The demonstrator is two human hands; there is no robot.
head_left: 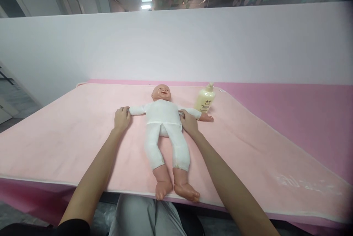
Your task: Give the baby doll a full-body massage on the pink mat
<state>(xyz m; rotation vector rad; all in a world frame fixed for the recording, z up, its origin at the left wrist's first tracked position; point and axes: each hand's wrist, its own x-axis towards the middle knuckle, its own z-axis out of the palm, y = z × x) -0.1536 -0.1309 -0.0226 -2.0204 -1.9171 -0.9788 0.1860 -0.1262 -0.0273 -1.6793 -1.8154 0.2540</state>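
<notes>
A baby doll point(164, 112) with a white cloth body lies on its back, head toward the wall and bare feet toward me. At the end of its outstretched arm on the left, my left hand point(122, 118) is closed around the doll's hand, which is hidden by my fingers. On the other side, my right hand point(189, 122) has its fingers curled against the doll's side under the armpit, gripping there. The doll's other hand sticks out free past my wrist. Just beyond that arm stands a pale yellow pump bottle point(204, 99).
A pale pink blanket point(68, 133) covers most of the table, with darker pink surface point(289, 114) showing at the right. Behind rises a low white wall point(176, 48) with a dark reflective pane above it. My legs are under the near edge.
</notes>
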